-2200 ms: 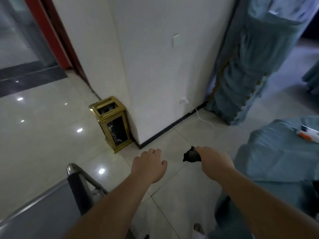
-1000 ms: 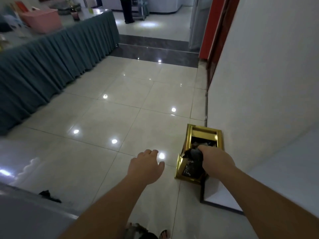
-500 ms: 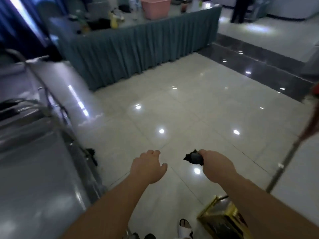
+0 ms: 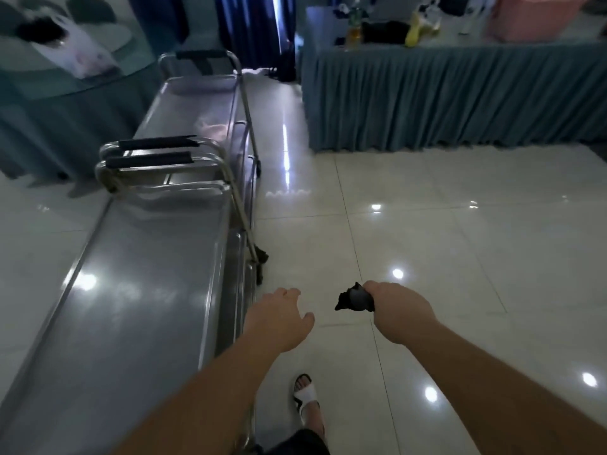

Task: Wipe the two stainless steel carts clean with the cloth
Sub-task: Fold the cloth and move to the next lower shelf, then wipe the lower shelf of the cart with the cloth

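At your far left stands a round worktop (image 4: 65,90) with a glass top and a draped blue-grey skirt. Next to it the two stainless steel carts are parked end to end: the near cart (image 4: 138,290), a long flat shelf with a raised rim and a smooth, reflective face, and the far cart (image 4: 197,106) beyond it. Their tubular push handles, sleeved in dark foam, meet in the middle, so both tops lie in one line, probably handy for wiping in a single pass.

Your left hand (image 4: 279,323) hovers just beside the near cart's right edge, its grip slack, fingers loosely spread and holding nothing. It looks ready to steady the cart.

Your right hand (image 4: 397,313) hangs over the glossy floor tiles (image 4: 460,241), its grip closed round the cloth (image 4: 353,302), a dark, crumpled wad that pokes out past the knuckles. The cloth is clear of both carts, so wiping has not begun.

Farther right, a long worktop (image 4: 460,93) with a pleated skirt carries bottles and a pink plastic basket (image 4: 538,14).
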{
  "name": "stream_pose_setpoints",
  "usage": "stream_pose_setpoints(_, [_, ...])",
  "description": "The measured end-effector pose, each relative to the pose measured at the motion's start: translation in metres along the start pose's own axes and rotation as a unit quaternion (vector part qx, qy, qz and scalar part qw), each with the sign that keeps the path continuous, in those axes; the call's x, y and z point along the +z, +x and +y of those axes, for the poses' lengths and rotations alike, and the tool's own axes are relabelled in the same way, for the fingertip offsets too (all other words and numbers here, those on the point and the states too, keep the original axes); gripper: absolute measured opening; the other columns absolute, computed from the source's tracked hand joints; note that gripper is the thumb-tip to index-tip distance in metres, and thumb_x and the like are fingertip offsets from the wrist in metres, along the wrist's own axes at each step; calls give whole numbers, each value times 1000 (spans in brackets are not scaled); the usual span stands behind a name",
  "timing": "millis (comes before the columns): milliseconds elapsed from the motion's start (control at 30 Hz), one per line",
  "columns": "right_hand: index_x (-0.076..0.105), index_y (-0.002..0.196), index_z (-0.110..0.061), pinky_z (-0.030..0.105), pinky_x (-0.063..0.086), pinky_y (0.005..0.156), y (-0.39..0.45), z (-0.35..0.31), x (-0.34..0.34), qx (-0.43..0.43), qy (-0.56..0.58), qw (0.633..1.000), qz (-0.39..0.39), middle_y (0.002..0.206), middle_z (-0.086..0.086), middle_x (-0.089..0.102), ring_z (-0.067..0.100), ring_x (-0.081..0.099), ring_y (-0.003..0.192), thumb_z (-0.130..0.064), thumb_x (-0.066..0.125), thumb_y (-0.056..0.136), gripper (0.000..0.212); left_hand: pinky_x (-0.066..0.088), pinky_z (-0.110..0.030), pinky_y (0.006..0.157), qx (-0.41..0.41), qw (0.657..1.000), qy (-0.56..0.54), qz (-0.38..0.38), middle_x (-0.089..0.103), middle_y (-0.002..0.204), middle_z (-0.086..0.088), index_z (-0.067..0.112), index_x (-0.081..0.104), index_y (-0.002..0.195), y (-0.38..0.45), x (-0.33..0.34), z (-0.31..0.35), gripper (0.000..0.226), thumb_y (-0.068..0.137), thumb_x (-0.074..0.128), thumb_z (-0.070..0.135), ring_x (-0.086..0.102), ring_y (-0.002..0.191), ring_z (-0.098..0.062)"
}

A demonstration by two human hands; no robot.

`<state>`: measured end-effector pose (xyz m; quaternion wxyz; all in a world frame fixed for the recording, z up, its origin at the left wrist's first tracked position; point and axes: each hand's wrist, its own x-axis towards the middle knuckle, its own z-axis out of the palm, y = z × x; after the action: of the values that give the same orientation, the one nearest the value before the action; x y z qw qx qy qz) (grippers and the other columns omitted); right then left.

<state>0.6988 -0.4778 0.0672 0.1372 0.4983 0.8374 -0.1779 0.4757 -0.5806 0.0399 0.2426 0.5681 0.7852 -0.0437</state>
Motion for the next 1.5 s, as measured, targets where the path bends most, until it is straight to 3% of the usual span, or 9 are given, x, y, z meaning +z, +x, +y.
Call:
stream_pose_setpoints(233, [50,137,-23,30,44,74,117,-40,-52,-46,-36,996,-71,112,-1,60,20,60,96,-2,56,88,54,43,-43,108,-27,1000,-14,8,41,162,0,27,29,163,87,-50,-36,73,101,37,64,46,141,-25])
stream_pose_setpoints(400, [53,126,-28,23,32,56,185,-73,-76,-113,-70,991,-31,85,-13,45,16,52,83,-4,50,87,46,47,-45,104,-82,995,-45,41,52,150,0,26,41,153,113,-80,-76,65,99,40,61,53,130,-24])
stream_pose_setpoints(667, [53,115,-29,33,43,68,279,-156,-91,-285,-150,944,-70,86,-10,47,19,52,83,-5,50,89,35,48,-44,105,-238,961,-122,67,55,145,0,27,45,149,108,-77,-119,61,98,45,60,56,128,-26])
stream_pose_setpoints(800, [46,96,-30,36,49,65,308,-197,-88,-392,-186,897,-84,80,-9,47,21,56,78,-1,50,84,31,47,-43,103,-354,916,-174,76,56,143,-1,28,47,146,97,-63,-126,57,98,48,58,56,129,-27])
stream_pose_setpoints(967, [48,104,-34,39,53,72,325,-224,-77,-502,-222,827,-123,98,-3,61,26,62,88,-6,50,85,34,47,-44,104,-497,825,-248,106,56,145,-3,26,47,148,85,-48,-101,60,97,51,57,55,131,-30])
stream_pose_setpoints(1100, [50,113,-34,38,50,70,318,-226,-60,-568,-255,769,-143,101,-4,63,26,63,90,-11,55,88,34,46,-45,107,-563,771,-278,107,53,150,-3,26,43,153,69,-20,-55,67,96,49,61,53,134,-30])
stream_pose_setpoints(1200, [52,115,-34,42,56,76,298,-221,-41,-587,-280,742,-164,105,-3,65,25,64,92,-13,56,90,33,44,-43,111,-605,724,-316,100,48,156,0,27,40,157,51,14,-13,69,97,48,61,49,140,-27])
stream_pose_setpoints(1333, [51,124,-31,42,58,80,264,-215,-5,-595,-340,701,-198,108,-1,64,25,64,95,-10,57,92,39,45,-44,104,-640,677,-357,68,51,150,2,28,43,151,26,66,27,66,95,46,62,51,136,-26])
stream_pose_setpoints(1500, [51,135,-26,40,55,86,226,-208,47,-582,-374,683,-234,119,4,64,26,63,103,-7,60,93,47,44,-45,104,-642,656,-392,60,51,150,3,29,40,154,3,126,45,66,96,41,61,50,135,-24])
